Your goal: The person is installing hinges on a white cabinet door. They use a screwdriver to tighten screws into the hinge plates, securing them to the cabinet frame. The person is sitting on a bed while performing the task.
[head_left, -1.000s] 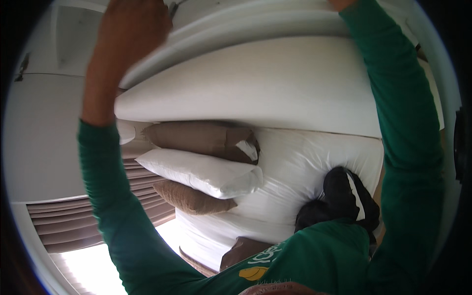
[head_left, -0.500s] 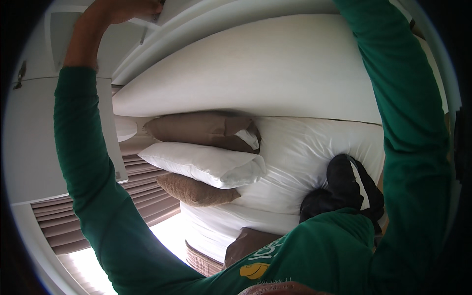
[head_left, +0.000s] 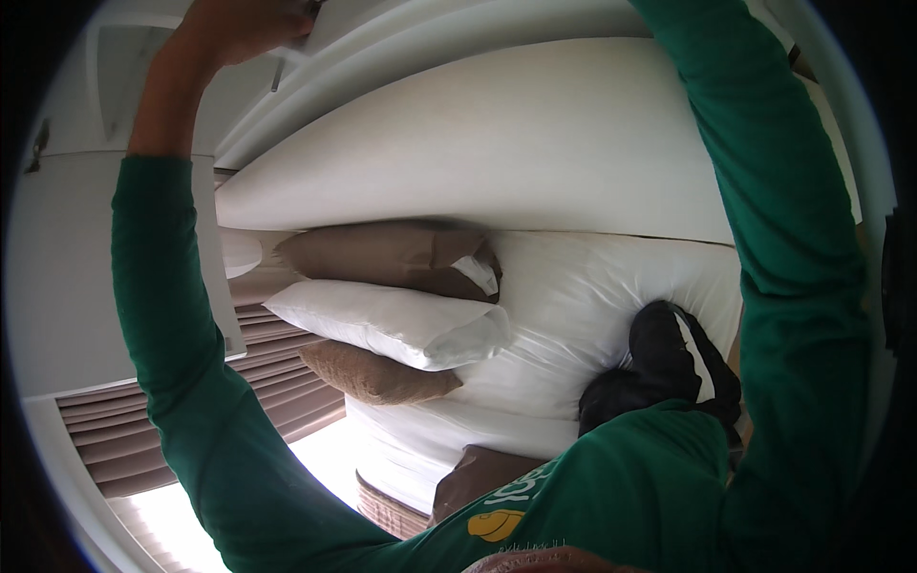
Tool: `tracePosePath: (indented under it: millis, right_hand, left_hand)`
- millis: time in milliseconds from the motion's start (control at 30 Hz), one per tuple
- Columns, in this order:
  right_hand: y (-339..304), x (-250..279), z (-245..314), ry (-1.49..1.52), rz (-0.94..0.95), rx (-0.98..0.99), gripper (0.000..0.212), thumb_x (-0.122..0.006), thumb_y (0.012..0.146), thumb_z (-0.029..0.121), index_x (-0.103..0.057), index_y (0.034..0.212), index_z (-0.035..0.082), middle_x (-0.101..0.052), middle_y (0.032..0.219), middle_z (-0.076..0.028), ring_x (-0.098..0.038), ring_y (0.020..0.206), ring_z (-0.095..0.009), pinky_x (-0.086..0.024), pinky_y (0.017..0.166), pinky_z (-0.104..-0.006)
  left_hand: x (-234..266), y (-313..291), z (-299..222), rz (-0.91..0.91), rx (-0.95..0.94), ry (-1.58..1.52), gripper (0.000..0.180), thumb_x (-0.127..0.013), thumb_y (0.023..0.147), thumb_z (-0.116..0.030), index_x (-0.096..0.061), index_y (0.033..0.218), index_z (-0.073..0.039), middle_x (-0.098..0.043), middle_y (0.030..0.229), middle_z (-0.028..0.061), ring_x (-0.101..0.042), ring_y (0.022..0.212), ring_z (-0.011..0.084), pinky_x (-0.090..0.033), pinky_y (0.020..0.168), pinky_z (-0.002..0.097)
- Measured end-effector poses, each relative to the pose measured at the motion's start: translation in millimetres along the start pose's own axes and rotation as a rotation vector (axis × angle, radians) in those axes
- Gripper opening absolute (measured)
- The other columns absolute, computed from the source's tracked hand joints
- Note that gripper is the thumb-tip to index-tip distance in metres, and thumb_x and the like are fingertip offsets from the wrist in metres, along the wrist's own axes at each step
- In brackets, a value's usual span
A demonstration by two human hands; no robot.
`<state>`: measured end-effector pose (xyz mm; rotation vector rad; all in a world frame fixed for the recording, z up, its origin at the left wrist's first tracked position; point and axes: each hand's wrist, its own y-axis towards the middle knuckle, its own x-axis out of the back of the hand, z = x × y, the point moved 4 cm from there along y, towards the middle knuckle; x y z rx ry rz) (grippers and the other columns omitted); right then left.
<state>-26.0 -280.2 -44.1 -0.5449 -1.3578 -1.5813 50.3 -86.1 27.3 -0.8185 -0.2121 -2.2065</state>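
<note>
Raised at the upper left, my left hand (head_left: 239,31) reaches into a white cabinet (head_left: 143,81), partly cut off by the picture's top edge. Its fingers look closed near a small dark piece; what they hold, if anything, cannot be made out. Below that hand a white cabinet door (head_left: 86,267) hangs down, with a metal hinge (head_left: 38,145) at its upper left. My right arm in a green sleeve (head_left: 793,210) stretches up along the right side, and the hand at its end is out of view.
I stand on a white-sheeted bed (head_left: 554,277), my leg in dark trousers (head_left: 664,353). On it lie a brown pillow (head_left: 373,256), a white pillow (head_left: 382,320) and a fuzzy brown cushion (head_left: 377,371). Beyond is a long cream headboard panel (head_left: 497,134); pleated curtains (head_left: 153,430) hang at left.
My left hand has come slightly down and shows a little more. My right arm has shifted a little left. The bedding lies as before.
</note>
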Motion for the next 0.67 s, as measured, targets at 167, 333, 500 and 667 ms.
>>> tracePosePath:
  millis: [167, 333, 500, 667]
  right_hand:
    - [1.5, 6.2, 5.5, 0.024, 0.007, 0.015, 0.023, -0.061, 0.096, 0.021, -0.074, 0.101, 0.002, -0.073, 0.104, -0.018, -0.07, 0.093, -0.036, -0.054, 0.081, -0.0489]
    - [-3.8, 13.0, 5.3, -0.029, -0.128, 0.137, 0.024, -0.06, 0.095, 0.02, -0.074, 0.103, 0.002, -0.072, 0.111, -0.019, -0.069, 0.098, -0.038, -0.054, 0.085, -0.0489]
    - [-1.7, 15.5, 12.6, -0.037, -0.055, 0.12, 0.026, -0.06, 0.096, 0.021, -0.075, 0.108, 0.003, -0.073, 0.109, -0.019, -0.07, 0.099, -0.038, -0.055, 0.086, -0.0471]
    - [-0.7, 17.2, 14.7, -0.066, -0.005, 0.093, 0.027, -0.062, 0.096, 0.023, -0.076, 0.11, 0.004, -0.075, 0.107, -0.019, -0.071, 0.098, -0.036, -0.055, 0.087, -0.0459]
  left_hand:
    - [-2.2, -4.4, 4.1, 0.005, 0.015, 0.038, 0.039, -0.073, 0.084, -0.025, -0.075, 0.122, -0.02, -0.067, 0.134, 0.0007, -0.049, 0.133, 0.0214, -0.032, 0.117, 0.0435]
    - [19.4, -21.7, -13.7, -0.06, -0.055, 0.023, 0.042, -0.073, 0.082, -0.023, -0.074, 0.124, -0.019, -0.067, 0.134, 0.0009, -0.049, 0.135, 0.0223, -0.031, 0.118, 0.0431]
    - [7.0, -13.3, -3.9, 0.02, 0.022, 0.051, 0.043, -0.073, 0.082, -0.024, -0.073, 0.124, -0.018, -0.066, 0.136, 0.0015, -0.049, 0.135, 0.023, -0.031, 0.118, 0.0427]
    - [20.4, -19.2, -10.2, 0.044, -0.018, -0.001, 0.04, -0.073, 0.084, -0.025, -0.072, 0.124, -0.018, -0.065, 0.137, 0.001, -0.048, 0.136, 0.0227, -0.03, 0.119, 0.0425]
